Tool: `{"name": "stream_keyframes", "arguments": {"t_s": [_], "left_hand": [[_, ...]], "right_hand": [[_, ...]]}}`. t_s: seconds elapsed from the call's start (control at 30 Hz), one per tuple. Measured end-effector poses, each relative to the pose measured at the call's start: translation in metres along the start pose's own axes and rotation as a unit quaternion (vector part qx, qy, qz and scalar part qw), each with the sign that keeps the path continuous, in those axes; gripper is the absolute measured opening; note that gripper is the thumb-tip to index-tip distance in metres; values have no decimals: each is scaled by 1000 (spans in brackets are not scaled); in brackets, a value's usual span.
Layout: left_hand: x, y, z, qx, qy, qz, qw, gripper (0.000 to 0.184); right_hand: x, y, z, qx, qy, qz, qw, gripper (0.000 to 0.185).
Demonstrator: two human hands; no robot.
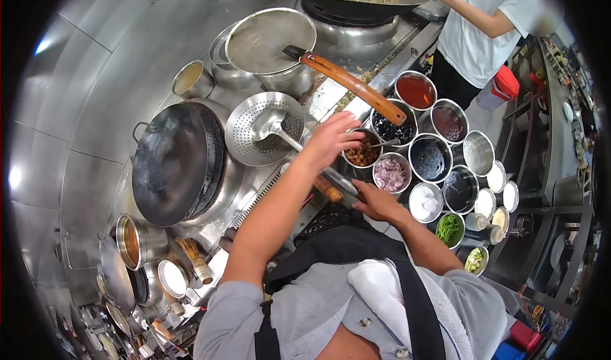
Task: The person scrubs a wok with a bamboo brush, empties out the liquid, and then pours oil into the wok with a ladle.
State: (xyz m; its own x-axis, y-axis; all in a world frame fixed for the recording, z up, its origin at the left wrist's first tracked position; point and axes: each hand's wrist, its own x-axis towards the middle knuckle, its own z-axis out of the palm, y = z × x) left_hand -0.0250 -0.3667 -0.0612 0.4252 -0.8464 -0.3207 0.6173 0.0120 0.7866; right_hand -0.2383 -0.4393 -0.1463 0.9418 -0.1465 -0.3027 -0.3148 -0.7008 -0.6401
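My left hand (332, 138) is stretched out above the edge of the seasoning pots, fingers apart and holding nothing I can see. Just beyond its fingertips is a pot of brown chopped bits (363, 156) with a spoon (387, 143) in it. My right hand (377, 201) is closed around the end of a metal ladle (270, 124). The ladle's bowl lies in a perforated skimmer (245, 131), and my left wrist crosses over its handle. The skimmer's wooden grip (328, 188) lies beside my right hand. A pot of chopped purple onion (391, 174) stands between my hands.
A blackened wok (170, 162) sits on the left burner. A wooden-handled tool (353, 86) juts from a large steaming bowl (270, 38) toward the pots. Several sauce pots, including red sauce (415, 91), line the right. Another person (480, 29) stands at a far wok (356, 0).
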Motion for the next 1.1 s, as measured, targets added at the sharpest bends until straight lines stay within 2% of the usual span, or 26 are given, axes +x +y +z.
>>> {"name": "stream_keyframes", "arguments": {"t_s": [0.07, 0.13, 0.17, 0.23, 0.33, 0.37, 0.4, 0.43, 0.47, 0.53, 0.57, 0.6, 0.7, 0.77, 0.83, 0.87, 0.9, 0.93, 1.0, 1.03, 1.07, 1.1], "left_hand": [[45, -15, 38, 13, 47, -37, 998, 52], [75, -26, 52, -80, -44, -30, 995, 56], [83, -31, 59, -139, -43, -26, 989, 46], [83, -29, 60, -173, -13, -13, 985, 41], [65, -11, 66, -246, 51, 31, 967, 28], [60, -2, 68, -280, 72, 49, 956, 26], [54, 9, 73, -316, 91, 68, 942, 24], [44, 26, 79, -353, 100, 73, 927, 19], [36, 37, 80, -333, 91, 82, 935, 18], [25, 56, 70, -294, 73, 102, 948, 16], [17, 70, 56, -260, 34, 114, 958, 16], [-11, 92, 58, -192, 56, 145, 969, 16], [-65, 126, 8, -210, -51, 144, 966, 14], [-110, 137, -12, -182, -107, 190, 959, 38], [-160, 150, -24, -124, -64, 257, 956, 41], [-179, 149, -38, -82, 16, 304, 949, 43], [-199, 150, -43, -77, 49, 329, 940, 44], [-219, 150, -47, -57, 131, 322, 936, 44], [-260, 140, -70, -23, 182, 303, 935, 43], [-280, 134, -77, -10, 218, 302, 928, 43], [-298, 129, -80, -6, 255, 301, 919, 43], [-315, 121, -91, -13, 288, 299, 910, 43]], "right_hand": [[3, 0, 4, 29, 2, 2, 1000, 66], [8, 4, 7, 30, 13, 7, 999, 62], [10, 4, 6, 42, 7, 17, 999, 61], [9, 0, -7, 72, 8, 31, 997, 57], [-7, -8, -46, 103, -60, 22, 993, 58], [-14, -13, -57, 126, -87, 54, 987, 59], [-16, 1, -46, 164, -58, 8, 985, 57], [-12, -2, -44, 176, -79, 5, 981, 57], [-8, -5, -42, 186, -100, 5, 977, 56], [12, -25, -39, 127, -62, -66, 988, 58], [18, -35, -37, 97, -45, -102, 989, 58], [20, -42, -34, 150, -66, -81, 983, 56], [25, -71, -50, 306, -125, -2, 944, 53], [26, -76, -60, 315, -83, 5, 946, 52], [28, -77, -73, 341, -46, -9, 939, 53], [33, -73, -81, 363, -42, -5, 931, 54], [42, -68, -88, 355, -12, -12, 935, 53], [52, -63, -94, 346, 19, -20, 938, 52], [74, -55, -105, 231, 98, 8, 968, 51], [90, -43, -104, 102, 179, -52, 977, 53], [94, -52, -112, 68, 183, -4, 981, 54], [103, -52, -113, 43, 190, 4, 981, 51]]}}
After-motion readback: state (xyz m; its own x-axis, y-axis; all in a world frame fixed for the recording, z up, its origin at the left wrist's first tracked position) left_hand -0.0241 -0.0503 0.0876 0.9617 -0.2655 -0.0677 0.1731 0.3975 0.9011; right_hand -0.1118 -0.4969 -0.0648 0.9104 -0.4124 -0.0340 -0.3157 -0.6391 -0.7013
